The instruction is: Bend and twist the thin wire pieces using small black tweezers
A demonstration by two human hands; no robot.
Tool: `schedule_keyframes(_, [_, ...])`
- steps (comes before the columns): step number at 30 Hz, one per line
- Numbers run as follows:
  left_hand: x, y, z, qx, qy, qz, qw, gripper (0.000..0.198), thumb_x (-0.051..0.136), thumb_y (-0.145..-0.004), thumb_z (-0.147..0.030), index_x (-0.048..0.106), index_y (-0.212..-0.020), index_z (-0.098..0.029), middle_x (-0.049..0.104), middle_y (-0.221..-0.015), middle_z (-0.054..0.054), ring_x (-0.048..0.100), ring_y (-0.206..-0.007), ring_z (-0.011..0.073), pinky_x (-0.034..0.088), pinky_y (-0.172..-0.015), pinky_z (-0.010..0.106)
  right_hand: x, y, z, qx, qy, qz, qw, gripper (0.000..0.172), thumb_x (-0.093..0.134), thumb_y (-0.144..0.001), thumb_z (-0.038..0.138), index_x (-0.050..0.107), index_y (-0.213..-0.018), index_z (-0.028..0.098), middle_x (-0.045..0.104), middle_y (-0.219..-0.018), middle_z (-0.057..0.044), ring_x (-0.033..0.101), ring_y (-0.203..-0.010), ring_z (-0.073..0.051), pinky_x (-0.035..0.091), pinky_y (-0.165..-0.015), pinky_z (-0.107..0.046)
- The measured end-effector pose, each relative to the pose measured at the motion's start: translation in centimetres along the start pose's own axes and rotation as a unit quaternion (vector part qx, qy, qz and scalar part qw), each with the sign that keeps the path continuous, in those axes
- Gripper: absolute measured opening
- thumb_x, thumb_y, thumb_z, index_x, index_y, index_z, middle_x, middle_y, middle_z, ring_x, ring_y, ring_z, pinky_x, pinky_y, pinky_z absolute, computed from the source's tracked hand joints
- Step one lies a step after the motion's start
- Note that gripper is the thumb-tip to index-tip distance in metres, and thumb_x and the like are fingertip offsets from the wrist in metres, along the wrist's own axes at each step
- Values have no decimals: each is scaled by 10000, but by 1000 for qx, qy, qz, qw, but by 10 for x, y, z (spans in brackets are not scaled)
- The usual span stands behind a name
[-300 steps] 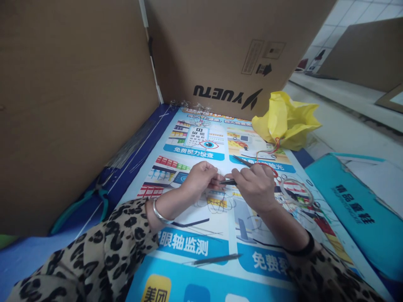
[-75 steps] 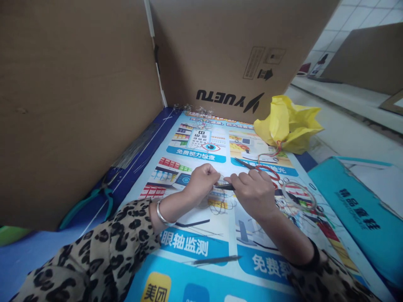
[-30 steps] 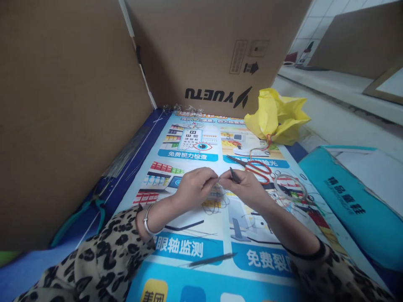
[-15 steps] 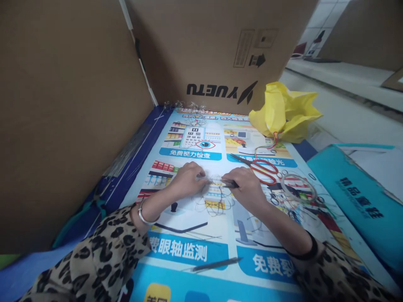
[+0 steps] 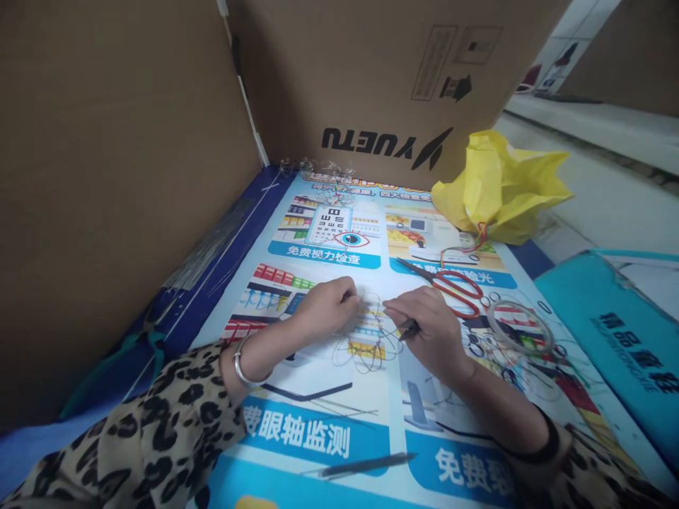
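My left hand [image 5: 327,306] rests on a printed poster [image 5: 318,431], fingers pinched on the edge of a thin wire-loop piece [image 5: 370,344]. My right hand [image 5: 427,331] is closed round a dark slim tool [image 5: 407,329] whose tip points down at the wire loops. The loops lie flat on the poster between and just below both hands. Both arms wear leopard-print sleeves; a silver bangle sits on the left wrist.
Red-handled scissors [image 5: 450,283] lie just beyond the right hand, a clear tape ring [image 5: 520,326] to their right. A yellow plastic bag [image 5: 503,187] sits by the cardboard wall [image 5: 371,78]. A dark stick [image 5: 361,465] lies near me. Teal pliers [image 5: 143,346] and thin wires [image 5: 206,247] lie left. A teal bag [image 5: 626,332] lies right.
The hands have drawn slightly apart and lowered to the poster; the right hand's tool now points down toward the wire loops instead of lying level between the hands.
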State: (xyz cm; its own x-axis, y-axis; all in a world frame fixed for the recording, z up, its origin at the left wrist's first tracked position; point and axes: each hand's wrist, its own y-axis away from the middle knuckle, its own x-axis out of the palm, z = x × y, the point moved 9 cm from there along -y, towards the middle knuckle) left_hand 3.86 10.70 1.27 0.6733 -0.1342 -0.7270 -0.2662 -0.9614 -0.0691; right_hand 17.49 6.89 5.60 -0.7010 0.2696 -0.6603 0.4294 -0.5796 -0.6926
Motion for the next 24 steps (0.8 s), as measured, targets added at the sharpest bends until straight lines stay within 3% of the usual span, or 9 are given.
schedule_keyframes(4, [3, 4, -1, -30, 95, 27, 995, 159, 450, -818, -275, 462, -681, -195, 569, -604, -26, 514, -591, 128, 354, -564, 241, -6, 0, 5, -5, -15, -10, 1000, 104, 580, -781, 172, 642, -856, 208, 635, -751, -32, 532, -709, -146, 407, -684, -317])
schedule_keyframes(10, [15, 8, 3, -88, 260, 52, 960, 134, 479, -811, -268, 437, -712, -189, 544, -550, -41, 502, -523, 97, 360, -530, 215, -11, 4, 3, -2, -9, -17, 1000, 131, 604, -756, 150, 640, -867, 208, 638, -751, -27, 543, -709, -149, 408, -694, -325])
schedule_keyframes(15, [23, 11, 5, -129, 340, 67, 929, 133, 541, -773, -221, 429, -715, -178, 507, -511, -59, 398, -419, 50, 291, -456, 186, -11, 5, 3, -1, -17, -19, 1000, 133, 597, -760, 157, 644, -870, 216, 637, -757, -28, 542, -710, -149, 411, -686, -321])
schedule_keyframes(20, [28, 12, 3, -124, 378, 79, 914, 182, 603, -728, -221, 426, -719, -177, 478, -504, -68, 391, -431, 46, 276, -444, 181, -11, 5, 5, -3, -25, -19, 1000, 127, 594, -760, 160, 648, -863, 211, 637, -755, -28, 546, -707, -150, 412, -675, -318])
schedule_keyframes(24, [31, 11, 3, -123, 424, 70, 895, 248, 653, -687, -243, 417, -711, -170, 546, -647, -34, 425, -472, 39, 294, -454, 183, -11, 4, 4, -1, -24, -19, 1000, 126, 594, -761, 160, 649, -863, 210, 635, -753, -31, 546, -706, -152, 414, -675, -321])
